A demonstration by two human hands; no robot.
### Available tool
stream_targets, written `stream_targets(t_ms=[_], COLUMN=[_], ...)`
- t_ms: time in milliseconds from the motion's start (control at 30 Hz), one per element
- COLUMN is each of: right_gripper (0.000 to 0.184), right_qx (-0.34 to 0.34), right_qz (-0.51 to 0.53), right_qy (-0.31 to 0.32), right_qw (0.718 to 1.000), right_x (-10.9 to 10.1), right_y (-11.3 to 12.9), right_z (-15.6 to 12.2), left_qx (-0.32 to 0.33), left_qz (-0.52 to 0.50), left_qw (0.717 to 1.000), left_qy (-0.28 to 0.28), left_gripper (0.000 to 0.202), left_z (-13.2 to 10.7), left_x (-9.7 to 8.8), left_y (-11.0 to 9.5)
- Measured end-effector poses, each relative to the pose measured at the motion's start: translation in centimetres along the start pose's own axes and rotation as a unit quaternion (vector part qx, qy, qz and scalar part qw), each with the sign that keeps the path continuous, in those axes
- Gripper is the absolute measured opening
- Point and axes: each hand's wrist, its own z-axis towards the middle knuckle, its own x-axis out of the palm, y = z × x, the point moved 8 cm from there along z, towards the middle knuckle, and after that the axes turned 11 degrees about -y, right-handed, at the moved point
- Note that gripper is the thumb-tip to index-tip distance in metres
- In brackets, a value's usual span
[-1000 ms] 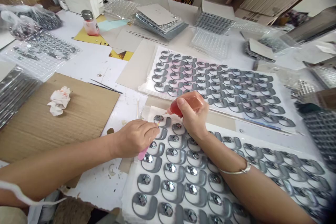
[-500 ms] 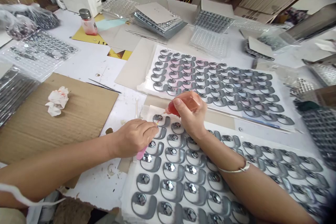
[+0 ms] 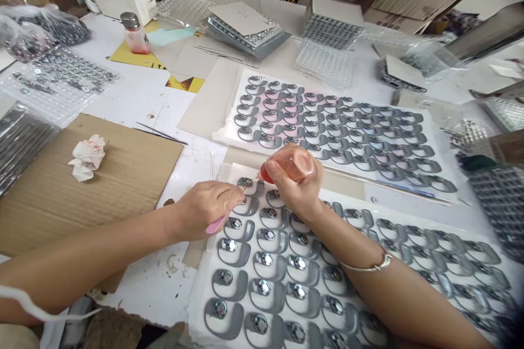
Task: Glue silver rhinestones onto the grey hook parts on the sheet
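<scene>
My right hand (image 3: 297, 185) grips a small clear squeeze bottle (image 3: 292, 166) of red liquid, its nozzle end pointing left over the top-left corner of the near sheet. My left hand (image 3: 210, 207) is closed around a slim tool with a pink handle (image 3: 216, 224); its yellowish tip reaches the corner metal piece (image 3: 245, 181). What kind of tool it is I cannot make out. Under both hands, rows of grey curved metal pieces with shiny round studs (image 3: 265, 259) lie on a white padded sheet (image 3: 204, 289).
Beyond my hands lies a second sheet of similar pieces (image 3: 335, 125). On the left are cardboard (image 3: 123, 174), a crumpled tissue (image 3: 88, 157) and a cotton swab (image 3: 212, 164). Farther back stand a red-stained jar (image 3: 135, 35), a white box (image 3: 123, 2) and stacked trays (image 3: 333, 22).
The bottle has tipped, so its base shows more toward me and its nozzle is less visible. The pink handle has swung slightly left and up. The metal pieces stay in place.
</scene>
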Motion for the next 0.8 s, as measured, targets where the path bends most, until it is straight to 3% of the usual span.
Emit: stream_targets(t_ms=[467,800], right_gripper=[0.011,0.010], right_qx=[-0.069,-0.105], right_qz=[0.005,-0.009], right_qy=[0.011,0.020], right_qw=[0.998,0.994], right_x=[-0.1,-0.1], right_y=[1.8,2.4], right_z=[-0.2,-0.4], left_qx=[-0.195,-0.301], left_qz=[-0.124,-0.119], left_qw=[0.973,0.946], left_qy=[-0.029,0.008], left_gripper=[0.007,0.007], left_z=[0.0,-0.3], left_x=[-0.5,-0.2], left_y=[3.4,5.0])
